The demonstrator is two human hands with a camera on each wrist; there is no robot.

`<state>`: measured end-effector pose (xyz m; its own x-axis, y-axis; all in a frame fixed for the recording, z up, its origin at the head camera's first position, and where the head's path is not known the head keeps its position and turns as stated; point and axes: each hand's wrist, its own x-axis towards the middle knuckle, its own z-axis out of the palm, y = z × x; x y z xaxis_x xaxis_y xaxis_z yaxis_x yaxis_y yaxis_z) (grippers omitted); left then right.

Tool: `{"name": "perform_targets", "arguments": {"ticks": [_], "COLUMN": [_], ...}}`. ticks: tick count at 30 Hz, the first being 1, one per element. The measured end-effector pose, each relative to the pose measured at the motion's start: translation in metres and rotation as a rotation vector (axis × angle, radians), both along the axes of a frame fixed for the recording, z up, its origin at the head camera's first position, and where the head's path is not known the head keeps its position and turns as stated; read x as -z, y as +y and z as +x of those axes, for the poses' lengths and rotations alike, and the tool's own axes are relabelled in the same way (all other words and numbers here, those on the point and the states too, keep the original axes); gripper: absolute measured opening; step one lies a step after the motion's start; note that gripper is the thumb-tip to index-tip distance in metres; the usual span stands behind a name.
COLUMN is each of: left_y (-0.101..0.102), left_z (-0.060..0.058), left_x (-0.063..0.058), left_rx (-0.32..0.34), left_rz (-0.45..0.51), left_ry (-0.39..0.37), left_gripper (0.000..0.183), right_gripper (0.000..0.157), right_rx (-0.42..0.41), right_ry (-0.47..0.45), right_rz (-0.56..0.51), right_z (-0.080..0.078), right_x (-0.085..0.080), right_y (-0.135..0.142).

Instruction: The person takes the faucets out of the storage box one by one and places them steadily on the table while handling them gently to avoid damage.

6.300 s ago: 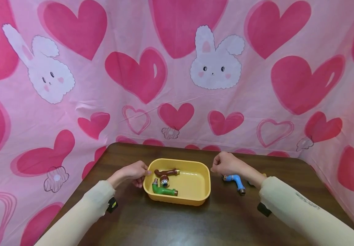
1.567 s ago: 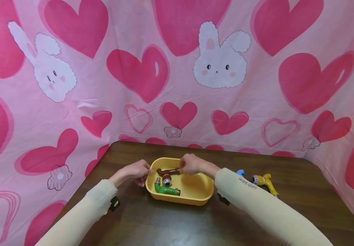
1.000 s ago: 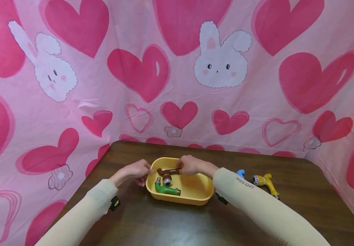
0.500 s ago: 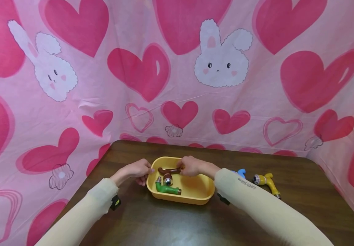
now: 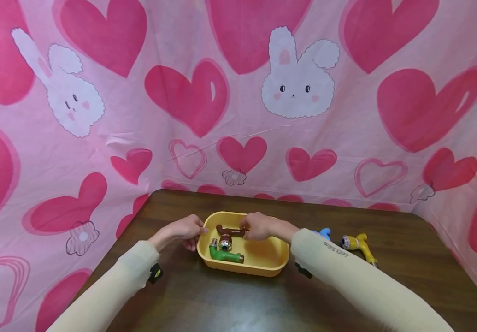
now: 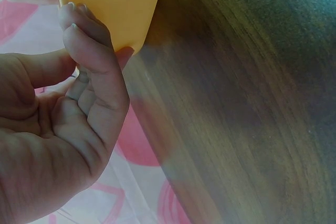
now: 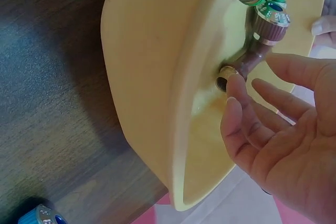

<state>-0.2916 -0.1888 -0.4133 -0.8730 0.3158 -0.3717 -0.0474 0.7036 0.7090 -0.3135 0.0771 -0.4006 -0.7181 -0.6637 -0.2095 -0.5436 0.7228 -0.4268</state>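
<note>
A yellow plastic tub (image 5: 265, 258) stands on the table. My left hand (image 5: 185, 230) pinches its left rim, thumb on one side and curled fingers on the other; the left wrist view shows this hand (image 6: 79, 98) close. Inside lies a brown pipe (image 5: 233, 232), shaped like a smoking pipe, with a ribbed, metal-rimmed bowl. My right hand (image 5: 259, 226) reaches into the tub and holds the pipe's brass-tipped end between thumb and fingers; the right wrist view shows the brass end (image 7: 226, 78) at a fingertip. A green pipe (image 5: 226, 256) lies in front of the brown one.
Right of the tub, a blue pipe (image 5: 325, 232) is partly hidden by my right sleeve. A yellow pipe (image 5: 361, 244) lies farther right. The brown wooden table (image 5: 221, 299) ends at a pink heart-and-rabbit cloth (image 5: 238, 110) behind.
My right hand has come from beside the tub's right edge to the brown pipe inside. In the last half second the pipe has turned and shifted slightly right. My left hand stays on the rim.
</note>
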Motion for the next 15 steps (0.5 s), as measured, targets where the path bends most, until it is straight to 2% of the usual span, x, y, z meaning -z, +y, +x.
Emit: {"name": "perform_targets", "arguments": {"ticks": [5,15], "left_y": [-0.0002,-0.0008], "left_z": [0.0009,0.0013], "left_x": [0.001,0.0003], "left_rx": [0.008,0.007], "left_rz": [0.014,0.02], "left_ry": [0.003,0.008], "left_gripper": [0.028,0.027], "right_gripper": [0.028,0.014], "right_rx": [0.024,0.057], "right_ry": [0.012,0.011], "right_rz": [0.017,0.072], "right_z": [0.0021,0.006], "right_x": [0.0024,0.0069], "right_y": [-0.0025,-0.0089]}}
